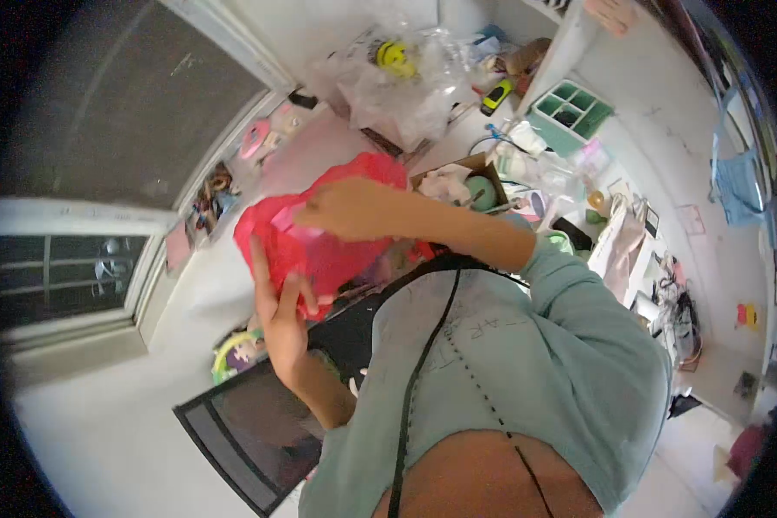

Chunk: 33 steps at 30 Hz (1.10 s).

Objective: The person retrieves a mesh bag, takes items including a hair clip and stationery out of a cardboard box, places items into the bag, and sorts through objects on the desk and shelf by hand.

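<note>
A bright pinkish-red plastic bag (319, 263) is spread out in front of me, between both hands. My left hand (283, 315) is at its near left edge, thumb and fingers around that edge, holding it. Over the upper part of the bag, my right hand (341, 210) is closed with its fingers curled down. A lighter pink bit (306, 229) shows at those fingertips, and I cannot make out whether it is part of the bag or a separate thing. The fingertips themselves are partly hidden and blurred.
A cardboard box (470, 164) with a round green thing stands right of the bag. Clear plastic wrapping (406, 95) is heaped at the back. A green divided tray (571, 110) is by the wall. A dark mesh-panelled item (259, 423) lies at lower left, below a window (69, 268).
</note>
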Each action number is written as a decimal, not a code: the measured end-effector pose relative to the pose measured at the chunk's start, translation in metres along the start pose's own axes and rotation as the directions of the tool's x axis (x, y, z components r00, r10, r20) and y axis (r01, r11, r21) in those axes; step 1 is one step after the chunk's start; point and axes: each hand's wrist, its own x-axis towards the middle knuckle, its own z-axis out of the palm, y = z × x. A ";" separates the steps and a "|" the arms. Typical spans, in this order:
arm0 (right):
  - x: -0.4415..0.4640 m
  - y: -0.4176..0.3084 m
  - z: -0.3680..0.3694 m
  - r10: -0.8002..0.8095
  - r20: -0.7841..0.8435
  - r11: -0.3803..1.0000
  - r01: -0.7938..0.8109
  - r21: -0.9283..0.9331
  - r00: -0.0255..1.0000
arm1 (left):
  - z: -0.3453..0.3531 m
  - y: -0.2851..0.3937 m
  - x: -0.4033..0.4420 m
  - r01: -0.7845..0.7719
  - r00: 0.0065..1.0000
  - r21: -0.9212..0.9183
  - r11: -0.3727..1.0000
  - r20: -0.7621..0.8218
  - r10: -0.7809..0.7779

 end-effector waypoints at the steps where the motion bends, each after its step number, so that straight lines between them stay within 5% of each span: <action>1: 0.008 -0.004 0.009 -0.013 0.007 0.998 0.012 0.066 1.000 | -0.006 -0.003 0.003 -0.031 0.999 0.008 0.999 0.009 0.031; 4: 0.013 0.006 0.033 0.041 0.131 0.974 -0.069 0.216 0.991 | 0.004 0.004 0.003 -0.025 0.997 -0.041 0.999 -0.072 0.022; 7: -0.011 0.022 0.051 0.041 0.011 0.958 -0.043 0.285 0.999 | -0.001 -0.003 0.012 -0.027 0.993 -0.063 0.998 -0.113 0.020; 10: -0.047 0.043 0.007 0.187 -0.049 0.874 -0.144 0.464 0.981 | -0.012 -0.019 0.019 -0.002 0.968 -0.125 0.992 -0.249 -0.029; 12: -0.079 0.081 -0.008 0.485 0.032 0.739 -0.429 0.520 0.874 | -0.027 -0.046 0.024 0.139 0.950 -0.253 0.957 -0.238 -0.201; 14: -0.117 0.127 -0.023 0.662 -0.171 0.711 -0.540 0.450 0.730 | -0.035 -0.069 0.028 0.253 0.926 -0.235 0.938 -0.221 -0.305; 17: -0.177 0.221 -0.010 0.882 -0.249 0.470 -0.781 0.411 0.400 | -0.035 -0.089 0.024 0.363 0.901 -0.045 0.931 -0.240 -0.362; 19: -0.208 0.277 0.008 0.867 -0.245 0.476 -0.866 0.153 0.433 | -0.031 -0.095 0.024 0.387 0.893 0.022 0.922 -0.258 -0.369; 23: -0.219 0.349 0.039 0.941 -0.165 0.297 -0.955 -0.028 0.297 | -0.012 -0.088 0.032 0.489 0.834 0.035 0.871 -0.310 -0.456; 25: -0.214 0.366 0.050 0.962 -0.112 0.225 -0.953 -0.201 0.250 | -0.033 -0.114 0.026 0.432 0.879 -0.026 0.901 -0.210 -0.428; 29: -0.227 0.391 0.069 0.936 -0.249 0.225 -0.968 -0.114 0.247 | -0.041 -0.134 0.026 0.432 0.885 0.022 0.901 -0.202 -0.420; 33: -0.225 0.366 0.050 0.949 -0.113 0.269 -0.943 -0.198 0.295 | -0.023 -0.121 0.030 0.490 0.840 -0.028 0.871 -0.251 -0.481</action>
